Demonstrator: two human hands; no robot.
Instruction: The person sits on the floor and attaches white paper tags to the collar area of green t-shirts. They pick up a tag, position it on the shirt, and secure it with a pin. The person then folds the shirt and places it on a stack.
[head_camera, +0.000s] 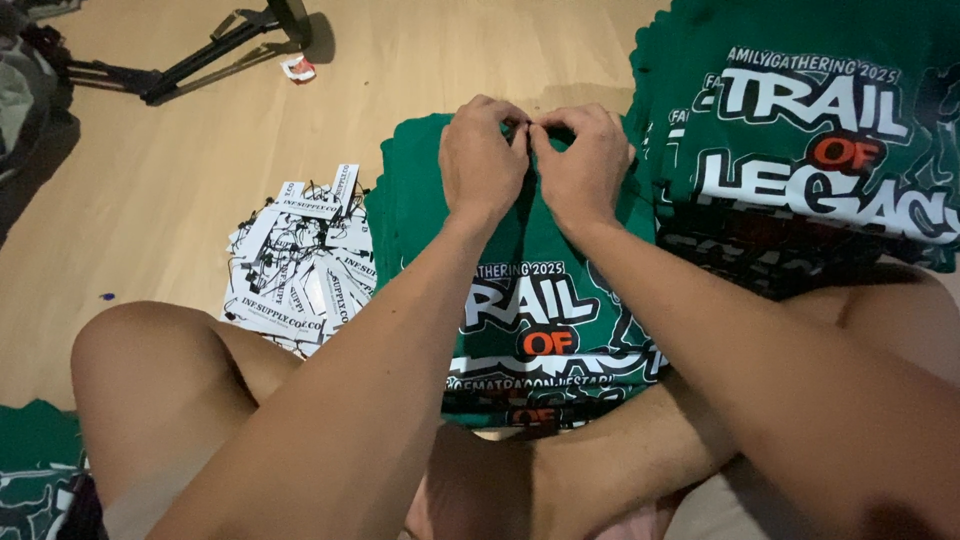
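Both hands pinching collar of soft green shirt (520, 290) lying folded on lap: left hand (482, 160) and right hand (582, 165) touching, fingers closed tight; paper tags (300, 265) lying left on wood floor (180, 180)

Bare floor (180, 190) open far left; tag pile (300, 260) left, shirt stack (800, 150) right hem in hands (530, 160).

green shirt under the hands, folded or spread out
Folded: the green shirt lies as a compact rectangle, print up, atop a stack of others. Both hands, left and right, pinch its top edge.
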